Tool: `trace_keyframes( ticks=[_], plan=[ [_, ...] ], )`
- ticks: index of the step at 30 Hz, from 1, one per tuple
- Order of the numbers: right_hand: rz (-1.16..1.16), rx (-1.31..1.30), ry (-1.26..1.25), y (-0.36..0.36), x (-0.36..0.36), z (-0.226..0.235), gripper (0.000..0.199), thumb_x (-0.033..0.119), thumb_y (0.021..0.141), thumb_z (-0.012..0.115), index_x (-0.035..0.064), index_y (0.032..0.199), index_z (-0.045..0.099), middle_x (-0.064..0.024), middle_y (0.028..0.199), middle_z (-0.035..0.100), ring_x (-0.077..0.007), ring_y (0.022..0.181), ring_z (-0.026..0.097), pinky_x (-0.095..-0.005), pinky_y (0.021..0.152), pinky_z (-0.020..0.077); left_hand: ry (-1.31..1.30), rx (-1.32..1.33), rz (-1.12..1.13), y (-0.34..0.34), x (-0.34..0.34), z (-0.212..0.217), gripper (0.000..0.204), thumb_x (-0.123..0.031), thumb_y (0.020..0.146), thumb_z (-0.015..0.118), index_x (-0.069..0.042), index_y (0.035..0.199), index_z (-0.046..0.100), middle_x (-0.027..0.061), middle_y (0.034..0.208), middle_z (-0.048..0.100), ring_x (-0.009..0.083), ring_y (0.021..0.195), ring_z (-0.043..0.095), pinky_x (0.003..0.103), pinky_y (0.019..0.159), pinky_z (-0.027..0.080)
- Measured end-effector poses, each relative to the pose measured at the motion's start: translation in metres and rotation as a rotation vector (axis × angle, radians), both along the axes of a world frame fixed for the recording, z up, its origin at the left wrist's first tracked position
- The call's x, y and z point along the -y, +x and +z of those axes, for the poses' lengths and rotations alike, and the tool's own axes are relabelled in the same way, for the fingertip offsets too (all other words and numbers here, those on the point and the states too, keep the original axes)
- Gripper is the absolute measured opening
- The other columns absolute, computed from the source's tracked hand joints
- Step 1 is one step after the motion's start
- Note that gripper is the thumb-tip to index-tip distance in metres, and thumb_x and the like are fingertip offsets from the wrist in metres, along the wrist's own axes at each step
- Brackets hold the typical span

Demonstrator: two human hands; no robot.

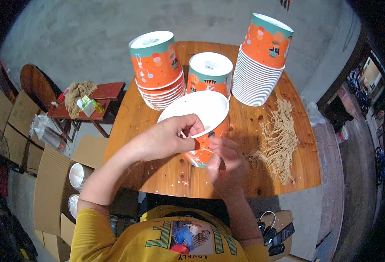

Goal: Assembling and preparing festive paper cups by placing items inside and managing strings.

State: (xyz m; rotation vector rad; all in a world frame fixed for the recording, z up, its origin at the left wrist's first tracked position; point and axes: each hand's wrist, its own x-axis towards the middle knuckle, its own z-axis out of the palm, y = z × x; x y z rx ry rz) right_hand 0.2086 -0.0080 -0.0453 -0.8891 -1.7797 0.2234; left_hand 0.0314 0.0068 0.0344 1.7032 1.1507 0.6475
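Observation:
An orange paper bucket with a white inside is tilted over the near part of the wooden table. My left hand grips its rim, fingers inside and thumb outside. Close to the bucket's right side, my right hand is closed in a pinch, slightly smeared by motion. A thin pale cord runs from the bucket's outer wall to those fingers. To the right lies a loose bundle of beige cords.
Upside-down bucket stacks stand behind: one at left, a short one in the middle, a tall one at right. Small white dots litter the table. A red bench with more cord stands left; cardboard lies below it.

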Motion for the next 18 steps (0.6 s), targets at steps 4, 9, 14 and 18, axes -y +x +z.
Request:
trace_keyframes(
  ticks=[4,9,14,18],
  plan=[
    [0.038,0.075,0.027,0.003,-0.001,0.0,0.007,0.004,0.074,0.056,0.005,0.08,0.059,-0.0097,0.076,0.063,-0.0274,0.067,0.063,-0.0378,0.062,0.0522,0.039,-0.027,-0.006,-0.002,-0.002,-0.004,0.018,-0.002,0.078,0.057,-0.001,0.095,0.053,0.0006,0.083,0.055,0.0085,0.08,0.049,0.025,0.075,0.044],
    [0.064,0.088,0.093,0.002,-0.002,-0.012,0.003,0.003,0.074,0.056,0.0046,0.075,0.058,-0.0092,0.07,0.061,-0.0237,0.059,0.062,-0.0353,0.056,0.0502,-0.007,0.022,-0.012,0.001,0.0,0.0,0.018,-0.002,0.078,0.057,-0.001,0.096,0.053,0.0002,0.083,0.054,0.0083,0.08,0.05,0.025,0.075,0.044],
    [-0.124,-0.018,-0.081,0.004,0.001,-0.004,0.005,0.006,0.075,0.061,0.008,0.073,0.057,-0.0095,0.065,0.057,-0.0215,0.059,0.062,-0.0331,0.053,0.0471,0.001,0.055,-0.007,0.002,0.0,-0.004,0.02,0.0,0.078,0.057,-0.002,0.098,0.053,-0.0001,0.084,0.054,0.0079,0.081,0.05,0.024,0.075,0.044],
    [-0.172,0.04,-0.1,0.003,0.001,0.002,0.007,0.008,0.076,0.062,0.0089,0.073,0.056,-0.0093,0.066,0.056,-0.0234,0.057,0.061,-0.0344,0.052,0.0475,-0.025,0.036,-0.014,0.004,0.001,0.0,0.025,0.0,0.078,0.057,-0.003,0.103,0.052,-0.0011,0.082,0.052,0.0074,0.079,0.048,0.024,0.073,0.043]
  ],
)
